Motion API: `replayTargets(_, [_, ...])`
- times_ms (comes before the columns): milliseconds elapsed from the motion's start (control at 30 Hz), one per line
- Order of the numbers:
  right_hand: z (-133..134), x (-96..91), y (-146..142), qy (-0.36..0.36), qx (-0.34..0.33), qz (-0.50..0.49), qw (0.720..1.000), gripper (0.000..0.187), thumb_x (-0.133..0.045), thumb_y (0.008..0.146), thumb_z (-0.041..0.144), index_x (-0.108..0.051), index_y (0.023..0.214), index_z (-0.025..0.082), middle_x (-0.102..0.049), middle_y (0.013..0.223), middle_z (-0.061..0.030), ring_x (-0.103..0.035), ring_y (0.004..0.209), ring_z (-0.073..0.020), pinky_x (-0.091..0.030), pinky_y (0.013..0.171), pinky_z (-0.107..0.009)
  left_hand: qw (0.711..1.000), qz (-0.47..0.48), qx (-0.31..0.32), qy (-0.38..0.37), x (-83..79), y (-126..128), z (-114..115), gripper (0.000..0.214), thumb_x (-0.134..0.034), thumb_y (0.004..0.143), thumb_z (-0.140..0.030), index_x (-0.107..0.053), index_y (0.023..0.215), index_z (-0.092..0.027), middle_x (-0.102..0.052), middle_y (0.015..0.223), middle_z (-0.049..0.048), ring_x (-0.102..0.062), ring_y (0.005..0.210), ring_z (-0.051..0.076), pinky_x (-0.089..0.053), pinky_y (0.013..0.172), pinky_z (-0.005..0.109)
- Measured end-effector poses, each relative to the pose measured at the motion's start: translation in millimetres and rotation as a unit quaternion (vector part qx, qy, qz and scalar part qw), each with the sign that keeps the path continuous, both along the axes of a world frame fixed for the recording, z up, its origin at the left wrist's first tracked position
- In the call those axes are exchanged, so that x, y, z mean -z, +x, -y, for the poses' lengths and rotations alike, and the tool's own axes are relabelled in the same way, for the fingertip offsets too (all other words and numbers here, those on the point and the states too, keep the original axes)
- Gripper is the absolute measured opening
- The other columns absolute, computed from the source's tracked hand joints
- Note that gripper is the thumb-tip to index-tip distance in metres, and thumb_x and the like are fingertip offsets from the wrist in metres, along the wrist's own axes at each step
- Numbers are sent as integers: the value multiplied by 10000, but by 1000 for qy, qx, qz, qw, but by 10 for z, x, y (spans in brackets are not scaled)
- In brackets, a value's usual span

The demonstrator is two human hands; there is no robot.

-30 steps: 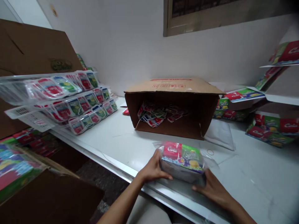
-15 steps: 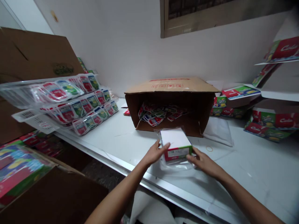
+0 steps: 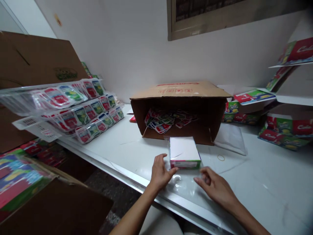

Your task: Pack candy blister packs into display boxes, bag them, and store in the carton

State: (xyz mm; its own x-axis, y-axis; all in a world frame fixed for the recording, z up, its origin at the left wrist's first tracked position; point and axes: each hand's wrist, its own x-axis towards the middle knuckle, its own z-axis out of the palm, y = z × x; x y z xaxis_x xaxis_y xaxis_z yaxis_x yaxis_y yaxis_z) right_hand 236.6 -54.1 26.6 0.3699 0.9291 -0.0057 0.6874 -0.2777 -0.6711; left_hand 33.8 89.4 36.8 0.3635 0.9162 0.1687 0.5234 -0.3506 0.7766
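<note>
A small carton (image 3: 184, 150) with a white top and a red and green side lies flat on the table inside a clear plastic bag (image 3: 183, 182). The bag's loose end spreads toward me, over the table's front part. My left hand (image 3: 161, 173) is at the carton's near left corner, thumb stretched out and fingers bent but apart. To the right of the bag's loose end is my right hand (image 3: 216, 187), its fingers half curled and the thumb away from them. I see nothing gripped in either hand.
Behind the carton, a brown cardboard box (image 3: 181, 91) lies open toward me with loose printed pouches (image 3: 160, 120) inside. Stacked plastic packs (image 3: 89, 112) stand left beside another cardboard box (image 3: 56, 202). Printed cartons (image 3: 283, 127), a flat bag (image 3: 231, 138) and a rubber band (image 3: 220, 158) lie right.
Both hands have come off the carton's sides and moved nearer to me. The carton now lies flatter on the table, with the bag's loose end showing in front of it.
</note>
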Motion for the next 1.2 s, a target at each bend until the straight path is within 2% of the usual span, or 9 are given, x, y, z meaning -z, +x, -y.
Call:
replayTargets(67, [-80, 11, 60, 73, 78, 21, 994, 708, -617, 742, 597, -457, 1301, 193, -618, 1222, -131, -625, 1058, -286, -514, 839, -388, 999, 18, 39, 6, -7, 57, -33, 916, -820, 587, -384, -435, 1381, -139, -512, 1388, 177, -496, 1263, 339, -424, 1034, 456])
replayTargets(167, [-310, 40, 110, 135, 64, 22, 989, 960, -635, 741, 567, -213, 1495, 147, -413, 1470, -178, -462, 1302, -317, -453, 995, -436, 995, 47, 86, -24, -7, 191, -30, 891, -731, 702, -317, -308, 1472, -165, -527, 1399, 148, -547, 1226, 309, -453, 1013, 427])
replayTargets(333, [-449, 108, -8, 137, 59, 32, 988, 566, -469, 878, 446, -471, 1376, 177, -642, 1264, -91, -629, 1115, -265, -498, 937, -371, 996, 82, 17, 24, 41, 245, 106, 628, -621, 802, -282, -455, 1401, -189, -669, 1239, 81, -672, 1022, 248, -522, 901, 345])
replayTargets(533, [-296, 86, -70, 141, 69, 104, 982, 409, -469, 894, 463, -595, 1164, 182, -730, 1030, -77, -693, 897, -253, -514, 789, -348, 997, 30, -1, 76, 128, 142, 172, 664, -647, 806, -370, -441, 1403, -166, -601, 1326, 129, -613, 1151, 288, -500, 958, 380])
replayTargets(700, [-285, 35, -60, 102, 37, 203, 973, 355, -374, 964, 452, -602, 896, 189, -707, 745, -58, -675, 679, -225, -430, 597, -299, 999, -2, 13, 53, 35, 139, 173, 606, -587, 857, -386, -440, 1408, -179, -577, 1357, 122, -591, 1185, 283, -465, 997, 366])
replayTargets(867, [-129, 0, -48, 39, 24, 254, 966, 335, -370, 963, 424, -604, 851, 212, -707, 752, -54, -664, 689, -230, -382, 544, -293, 997, -2, -48, -58, -16, 3, 248, 734, -676, 774, -362, -409, 1421, -142, -631, 1264, 164, -661, 1022, 292, -474, 935, 406])
replayTargets(1000, [144, -175, -106, 41, -2, 222, 974, 394, -460, 900, 527, -603, 1111, 226, -717, 976, -84, -663, 828, -286, -453, 630, -354, 971, 61, -67, -223, 93, -219, 379, 311, -672, 763, -301, -683, 1017, -123, -713, 698, 60, -684, 651, 207, -514, 659, 301])
replayTargets(1100, [204, -336, -270, 92, -47, 116, 988, 373, -437, 922, 521, -611, 1100, 242, -695, 1040, -72, -652, 826, -242, -481, 718, -357, 945, 105, -71, -301, 138, -330, 497, 230, -641, 793, -338, -667, 750, -113, -690, 629, 58, -614, 467, 137, -452, 470, 228])
replayTargets(1200, [75, -362, -519, 79, -164, -10, 983, 297, -413, 952, 433, -638, 1016, 252, -680, 1019, -55, -641, 819, -200, -490, 739, -323, 913, 162, -74, -367, 92, -383, 583, 292, -674, 771, -395, -660, 744, -105, -720, 720, 83, -628, 467, 122, -474, 453, 216])
